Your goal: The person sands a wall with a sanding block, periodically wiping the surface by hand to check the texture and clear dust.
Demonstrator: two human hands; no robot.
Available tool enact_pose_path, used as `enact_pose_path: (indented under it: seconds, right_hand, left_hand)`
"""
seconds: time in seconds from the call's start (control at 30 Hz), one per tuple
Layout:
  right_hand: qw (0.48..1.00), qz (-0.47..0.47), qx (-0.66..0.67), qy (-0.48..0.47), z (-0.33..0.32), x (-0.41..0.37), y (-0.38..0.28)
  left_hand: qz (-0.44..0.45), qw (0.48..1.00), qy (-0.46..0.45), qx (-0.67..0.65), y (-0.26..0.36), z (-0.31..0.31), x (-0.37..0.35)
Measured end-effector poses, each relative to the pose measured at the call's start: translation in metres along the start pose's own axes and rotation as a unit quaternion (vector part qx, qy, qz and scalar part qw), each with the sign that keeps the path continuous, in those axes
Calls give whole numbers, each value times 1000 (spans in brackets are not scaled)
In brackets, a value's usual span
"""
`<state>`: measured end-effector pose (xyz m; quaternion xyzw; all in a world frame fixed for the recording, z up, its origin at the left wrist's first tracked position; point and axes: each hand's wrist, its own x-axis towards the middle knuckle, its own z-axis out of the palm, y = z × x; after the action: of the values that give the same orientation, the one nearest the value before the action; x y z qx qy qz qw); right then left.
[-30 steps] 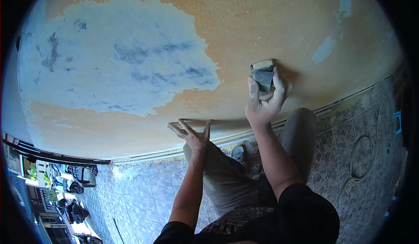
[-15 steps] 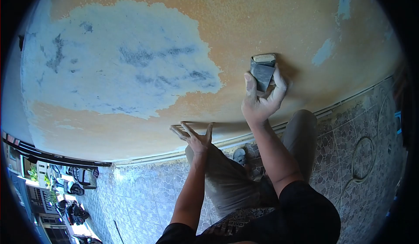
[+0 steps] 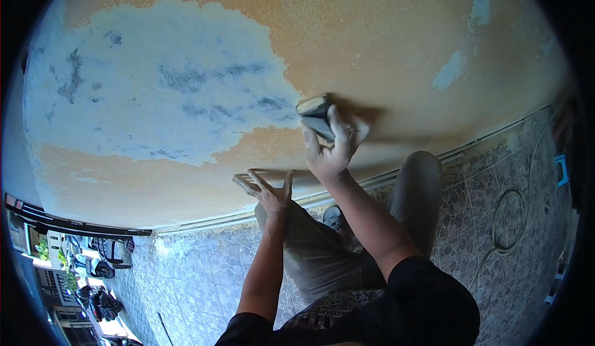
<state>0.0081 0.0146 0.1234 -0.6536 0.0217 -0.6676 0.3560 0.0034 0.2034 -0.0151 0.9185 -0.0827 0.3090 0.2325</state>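
My right hand (image 3: 338, 141) is closed around a sanding block (image 3: 317, 114), a pale block wrapped in dark sandpaper. The block is at the wall, by the right edge of a large pale bare patch (image 3: 142, 98) in the orange-tan paint (image 3: 365, 48). White dust coats the fingers of this hand. Lower and to the left, my left hand (image 3: 269, 194) rests against the wall with its fingers spread, holding nothing.
Below the wall's base runs a stone-patterned tile floor (image 3: 198, 278). My bent knee (image 3: 421, 172) is close to the wall. A looped hose (image 3: 508, 222) lies on the floor at right. Parked motorbikes (image 3: 99, 302) and a chair (image 3: 111, 251) stand at lower left.
My right hand has moved left with the sanding block, from the painted area to the edge of the pale patch, and the block has tilted. My left hand keeps its place on the wall.
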Motion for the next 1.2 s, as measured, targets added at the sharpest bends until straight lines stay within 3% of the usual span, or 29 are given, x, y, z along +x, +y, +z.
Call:
enact_pose_path:
  seconds: [0.07,0.1,0.13,0.2,0.27,0.33,0.37,0.4,0.43,0.47,0.5,0.53,0.6,0.63,0.67,0.7,0.73,0.8,0.87,0.93,0.97,1.0,1.07,1.13,1.2]
  right_hand:
    - [975,-156,-36,-154,-13,-47,15]
    - [960,-168,-22,-225,-25,-64,23]
    - [959,-170,-22,-224,-36,-70,25]
    - [950,-53,-13,-307,-51,-73,24]
    - [951,2,2,-310,-65,-69,17]
    - [931,223,128,-261,-77,-65,8]
    - [888,302,162,-307,-90,-61,5]
    - [890,300,158,-303,-99,-61,9]
    - [764,483,281,-322,-110,-64,16]
    - [587,635,387,-319,-118,-71,20]
    - [522,670,465,-251,-121,-83,22]
    - [521,671,465,-249,-128,-84,19]
    - [385,736,514,-213,-142,-79,13]
    - [339,745,532,-217,-147,-81,14]
    - [333,749,529,-220,-148,-81,13]
    - [354,739,529,-222,-147,-81,11]
    - [373,730,527,-225,-148,-81,8]
    - [362,740,514,-239,-148,-80,4]
    - [292,744,550,-241,-150,-86,2]
    - [268,747,555,-250,-152,-91,-1]
    - [253,749,566,-233,-153,-91,-4]
    - [240,749,578,-217,-153,-90,-6]
    - [258,749,569,-221,-154,-92,-10]
    - [267,774,537,-203,-156,-89,-11]
    - [260,767,543,-223,-159,-86,-8]
  left_hand:
    - [17,1000,15,-8,-4,3,0]
    - [14,1000,13,-10,-1,1,1]
    - [14,1000,14,-11,0,0,0]
    - [16,1000,8,1,0,-3,2]
    - [-6,1000,-8,4,2,-8,1]
    - [-22,1000,-19,-3,5,-6,3]
    - [-12,1000,-7,-2,4,-4,3]
    - [-1,1000,4,0,6,-5,5]
    - [-9,1000,6,-4,9,-7,5]
    - [-7,1000,3,-5,13,-7,2]
    - [-59,996,-15,-58,23,-12,1]
    - [-112,987,-32,-109,35,-19,0]
    - [-123,983,-34,-134,68,-38,-11]
    - [-150,960,-65,-228,72,-39,-19]
    - [-177,926,-93,-320,79,-40,-27]
    - [-244,824,-76,-505,93,-39,-33]
    - [-255,823,-71,-503,97,-45,-34]
    - [-269,648,-212,-680,102,-60,-33]
    - [-255,660,-221,-671,102,-66,-33]
    - [-253,587,-345,-687,86,-67,-35]
    - [-180,407,-380,-811,70,-55,-35]
    - [-176,411,-373,-813,81,-64,-32]
    - [-281,571,-348,-689,115,-87,-20]
    - [-269,569,-339,-699,114,-83,-24]
    - [-283,514,-395,-707,105,-77,-31]
